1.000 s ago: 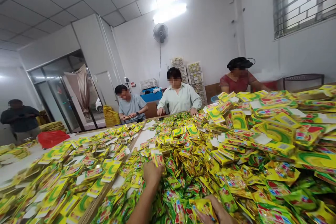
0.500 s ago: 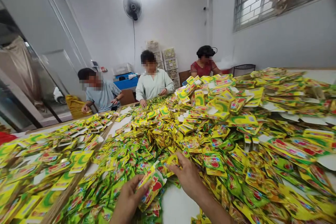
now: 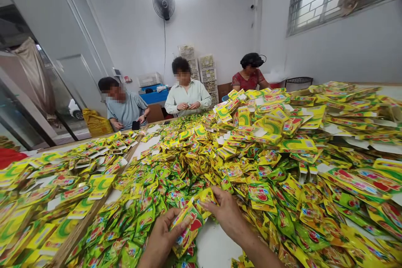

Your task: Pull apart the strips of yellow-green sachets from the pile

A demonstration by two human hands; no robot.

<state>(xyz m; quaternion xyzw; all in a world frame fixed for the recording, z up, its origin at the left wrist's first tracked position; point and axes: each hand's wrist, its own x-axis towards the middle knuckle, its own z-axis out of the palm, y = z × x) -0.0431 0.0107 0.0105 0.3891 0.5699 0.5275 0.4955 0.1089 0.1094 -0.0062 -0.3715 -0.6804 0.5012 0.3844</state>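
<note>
My left hand (image 3: 161, 238) is closed round a small stack of yellow-green sachets (image 3: 187, 225) with a red patch, low in the middle of the view. Just to its right, my right hand (image 3: 226, 213) pinches one yellow sachet (image 3: 205, 196) at the top of that stack. Both hands hover over a bare white patch of table (image 3: 213, 249). All around them lies a deep heap of the same sachets (image 3: 194, 163).
Flat yellow-green cartons (image 3: 295, 144) are piled high on the right and far side, and more cartons (image 3: 63, 180) cover the left table. Three people sit at the far edge (image 3: 186, 92). Crates (image 3: 204, 73), a wall fan (image 3: 163, 2) and a barred window (image 3: 317, 0) stand behind.
The view swung from high on the room down to the hands. My left hand drew back from the heap with sachets, and my right hand came up to pinch one beside it.
</note>
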